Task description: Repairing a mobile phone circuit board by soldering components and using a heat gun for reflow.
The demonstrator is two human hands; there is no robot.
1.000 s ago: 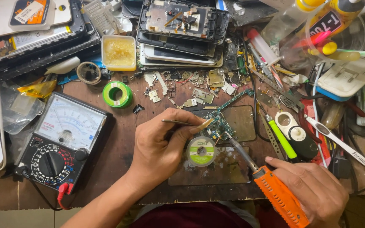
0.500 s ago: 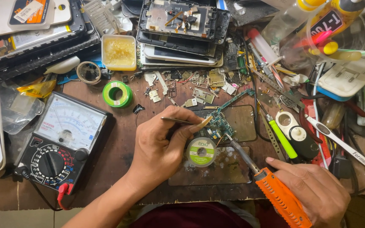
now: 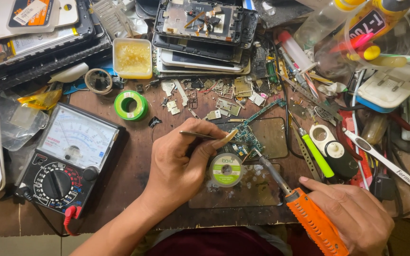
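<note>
Fingers (image 3: 214,141) of left hand (image 3: 179,163) pinch tweezers (image 3: 200,135); right hand (image 3: 357,215) grips orange soldering iron (image 3: 309,215), tip on green circuit board (image 3: 247,135) mid-surface. Soldering underway, by appearance; next needs steady tip.

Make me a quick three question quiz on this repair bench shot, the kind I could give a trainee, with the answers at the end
1. True or false: the right hand holds an orange-handled soldering iron whose tip points at the small green circuit board.
2. What does the left hand hold? A) a thin metal tool, likely tweezers; B) a roll of green tape; C) the red probe.
3. Fill in: the analog multimeter lies on the ______ side of the left hand, seen from the person.

Key: 1 true; 2 A; 3 left.
</note>
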